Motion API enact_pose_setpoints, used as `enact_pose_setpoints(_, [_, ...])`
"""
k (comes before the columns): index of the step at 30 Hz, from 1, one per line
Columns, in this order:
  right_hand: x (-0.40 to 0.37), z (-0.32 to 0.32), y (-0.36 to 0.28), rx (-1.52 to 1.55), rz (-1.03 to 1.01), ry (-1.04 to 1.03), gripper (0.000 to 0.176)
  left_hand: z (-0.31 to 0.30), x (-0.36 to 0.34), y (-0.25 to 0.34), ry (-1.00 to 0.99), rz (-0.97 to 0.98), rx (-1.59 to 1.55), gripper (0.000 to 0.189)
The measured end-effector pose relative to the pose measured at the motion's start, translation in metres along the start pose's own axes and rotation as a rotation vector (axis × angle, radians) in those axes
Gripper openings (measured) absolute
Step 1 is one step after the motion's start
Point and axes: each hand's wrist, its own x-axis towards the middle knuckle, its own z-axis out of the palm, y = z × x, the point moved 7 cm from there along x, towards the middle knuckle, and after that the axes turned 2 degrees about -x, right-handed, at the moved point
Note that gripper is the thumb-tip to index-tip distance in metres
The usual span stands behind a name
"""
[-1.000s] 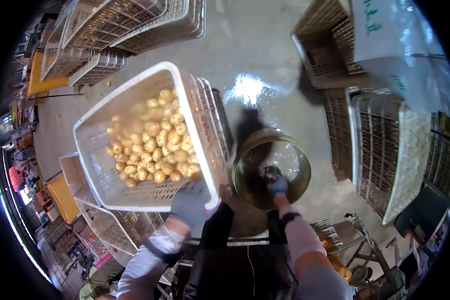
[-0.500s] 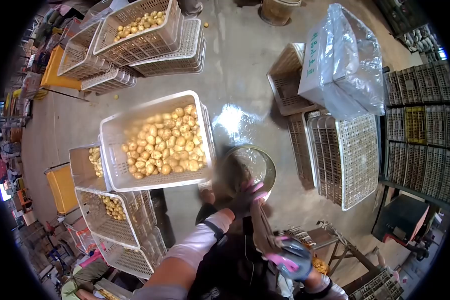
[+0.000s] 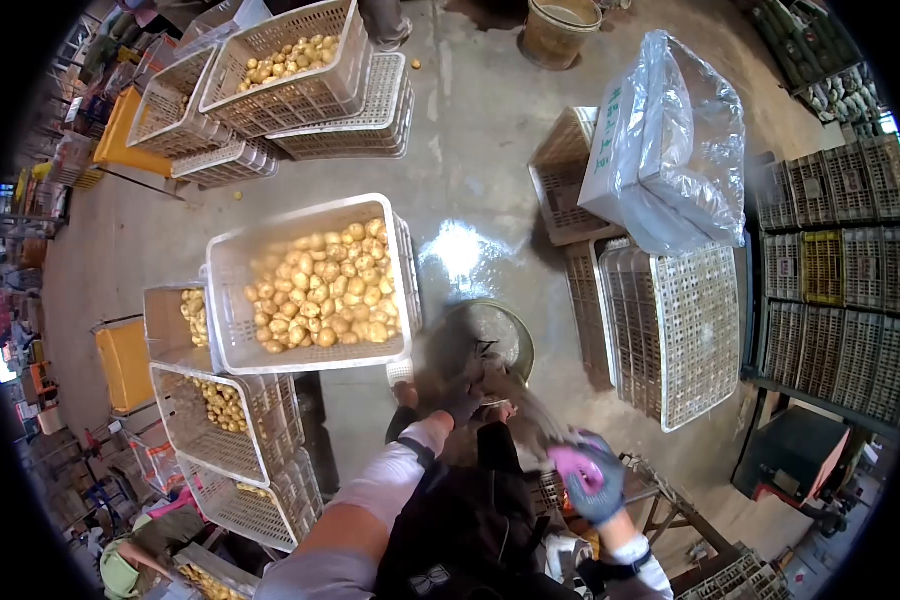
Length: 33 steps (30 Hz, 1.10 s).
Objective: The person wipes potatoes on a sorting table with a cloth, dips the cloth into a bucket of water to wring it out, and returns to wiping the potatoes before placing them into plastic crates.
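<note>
My left hand point(image 3: 462, 402), in a dark glove, is blurred low in the middle, its fingers at a greyish-brown cloth point(image 3: 520, 405). That cloth stretches, smeared by motion, across to my right hand point(image 3: 588, 475), whose grey and pink glove is closed on its other end. Just beyond my left hand stands a round bucket point(image 3: 526, 350) with water in it; a dark blurred shape covers its left side. Up and left of my hands, a white crate point(image 3: 310, 372) holds many potatoes point(image 3: 325, 290).
Stacked crates with potatoes stand at lower left point(image 3: 220, 420) and upper left point(image 3: 285, 95). To the right are upended crates point(image 3: 675, 330) and a plastic-lined box point(image 3: 620, 160). Another bucket point(image 3: 555, 35) stands at the top. A person point(image 3: 150, 555) is at bottom left.
My left hand has moved left and slightly toward me, and my right hand has risen a little. The cloth has swung and blurred between them. The whole view has shifted slightly.
</note>
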Motion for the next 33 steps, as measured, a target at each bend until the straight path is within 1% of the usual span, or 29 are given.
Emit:
enact_pose_setpoints(1, [0.003, 0.014, 0.029, -0.015, 0.030, 0.022, 0.021, -0.007, -0.007, 0.020, 0.063, 0.012, -0.048, 0.042])
enact_pose_setpoints(2, [0.006, 0.029, 0.061, -0.030, 0.061, 0.043, 0.021, -0.011, -0.011, 0.040, 0.061, 0.009, -0.041, 0.042])
enact_pose_setpoints(3, [0.007, 0.050, 0.101, -0.057, 0.156, 0.018, 0.022, -0.011, -0.014, 0.055, -0.060, -0.205, 0.156, 0.047])
enact_pose_setpoints(4, [0.005, 0.074, 0.144, -0.083, 0.254, -0.010, 0.024, -0.010, -0.022, 0.055, -0.182, -0.424, 0.351, 0.053])
enact_pose_setpoints(5, [0.000, 0.100, 0.198, -0.100, 0.322, -0.030, 0.024, -0.008, -0.028, 0.057, -0.181, -0.426, 0.358, 0.053])
enact_pose_setpoints(6, [-0.005, 0.126, 0.249, -0.117, 0.391, -0.052, 0.025, -0.005, -0.030, 0.071, -0.088, -0.231, 0.220, 0.054])
enact_pose_setpoints(8, [-0.020, 0.189, 0.336, 0.449, 0.564, -0.012, 0.034, 0.000, -0.035, 0.091, -0.003, -0.040, 0.088, 0.055])
enact_pose_setpoints(9, [-0.027, 0.219, 0.376, 0.709, 0.659, 0.039, 0.039, 0.000, -0.038, 0.107, 0.050, 0.073, 0.029, 0.043])
enact_pose_setpoints(11, [-0.009, 0.213, 0.334, 0.758, 0.977, -0.005, 0.050, 0.004, -0.042, 0.107, 0.095, 0.180, -0.022, 0.032])
enact_pose_setpoints(12, [-0.015, 0.232, 0.344, 0.878, 1.161, -0.090, 0.063, 0.006, -0.044, 0.095, 0.125, 0.253, -0.026, 0.036])
enact_pose_setpoints(13, [-0.021, 0.246, 0.346, 0.979, 1.354, -0.170, 0.077, 0.003, -0.048, 0.096, 0.137, 0.287, -0.027, 0.038])
enact_pose_setpoints(14, [-0.022, 0.252, 0.346, 0.987, 1.359, -0.167, 0.077, 0.000, -0.052, 0.097, 0.149, 0.321, -0.027, 0.041])
enact_pose_setpoints(15, [-0.003, 0.260, 0.315, 1.406, 1.271, -0.188, 0.080, 0.000, -0.061, 0.116, 0.026, 0.296, 0.027, 0.047])
enact_pose_setpoints(16, [0.014, 0.261, 0.290, 1.817, 1.137, -0.207, 0.084, 0.003, -0.070, 0.135, -0.095, 0.272, 0.080, 0.055])
enact_pose_setpoints(17, [0.012, 0.273, 0.306, 1.916, 1.183, -0.061, 0.081, 0.000, -0.079, 0.153, -0.097, 0.270, 0.081, 0.055])
enact_pose_setpoints(18, [0.011, 0.271, 0.307, 1.918, 1.185, -0.061, 0.081, 0.005, -0.087, 0.162, -0.199, 0.170, 0.200, 0.050])
enact_pose_setpoints(19, [0.011, 0.264, 0.300, 1.867, 1.109, -0.188, 0.079, 0.009, -0.096, 0.167, -0.301, 0.068, 0.318, 0.046])
enact_pose_setpoints(20, [0.011, 0.257, 0.290, 1.811, 1.032, -0.311, 0.077, 0.007, -0.103, 0.178, -0.301, 0.064, 0.320, 0.046])
enact_pose_setpoints(21, [0.008, 0.253, 0.290, 1.788, 1.153, -0.322, 0.065, 0.008, -0.112, 0.204, -0.289, 0.301, 0.245, 0.045])
enact_pose_setpoints(22, [0.012, 0.257, 0.288, 1.792, 1.153, -0.325, 0.065, 0.006, -0.124, 0.226, -0.274, 0.539, 0.170, 0.044])
enact_pose_setpoints(24, [0.023, 0.257, 0.297, 1.801, 1.108, -0.009, 0.052, 0.000, -0.131, 0.228, -0.272, 0.529, 0.185, 0.043])
enact_pose_setpoints(25, [0.023, 0.256, 0.299, 1.812, 1.093, 0.039, 0.052, -0.010, -0.132, 0.225, -0.280, 0.509, 0.185, 0.045])
enact_pose_setpoints(26, [0.019, 0.256, 0.296, 1.829, 1.084, 0.001, 0.052, -0.019, -0.133, 0.222, -0.288, 0.491, 0.183, 0.048])
enact_pose_setpoints(28, [0.012, 0.248, 0.283, 1.852, 1.053, -0.096, 0.051, -0.040, -0.122, 0.144, -0.167, 0.232, 0.077, 0.055])
enact_pose_setpoints(30, [0.007, 0.240, 0.266, 1.884, 1.009, -0.166, 0.051, -0.062, -0.099, 0.149, -0.080, 0.164, -0.021, 0.055])
enact_pose_setpoints(32, [0.006, 0.236, 0.245, 1.950, 0.963, -0.195, 0.051, -0.070, -0.063, 0.087, 0.024, -0.146, -0.784, 0.054])
enact_pose_setpoints(33, [0.008, 0.234, 0.233, 1.985, 0.936, -0.205, 0.050, -0.072, -0.045, 0.069, 0.026, -0.144, -0.791, 0.054])
